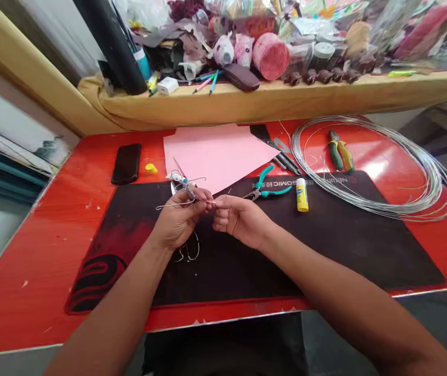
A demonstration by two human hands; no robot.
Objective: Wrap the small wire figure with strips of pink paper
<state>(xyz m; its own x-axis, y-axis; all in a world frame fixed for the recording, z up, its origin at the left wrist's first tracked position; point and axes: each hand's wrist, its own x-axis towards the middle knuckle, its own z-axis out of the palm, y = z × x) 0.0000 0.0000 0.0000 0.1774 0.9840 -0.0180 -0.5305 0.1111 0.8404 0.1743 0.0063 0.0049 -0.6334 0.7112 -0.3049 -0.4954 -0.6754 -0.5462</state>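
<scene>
My left hand (180,219) is closed around a wire figure (187,189) made of bent, coiled silvery wire. Its loops stick out above the fingers, and more wire hangs below the palm. A narrow pink paper strip (209,201) runs from the left fingertips to my right hand (241,218), which pinches its end between thumb and finger. Both hands are over the dark desk mat (286,256). To their right lie teal-handled pliers (264,188) and a yellow glue stick (302,196). Behind them is pink paper (215,154). My palms hide part of the wire.
A large wire coil (423,193) lies at the right, with green-and-yellow pliers (340,151) inside its ring. Left of the paper are a black phone (126,163) and a yellow cap (151,168). A crowded shelf (215,107) borders the red table (23,277) at the back.
</scene>
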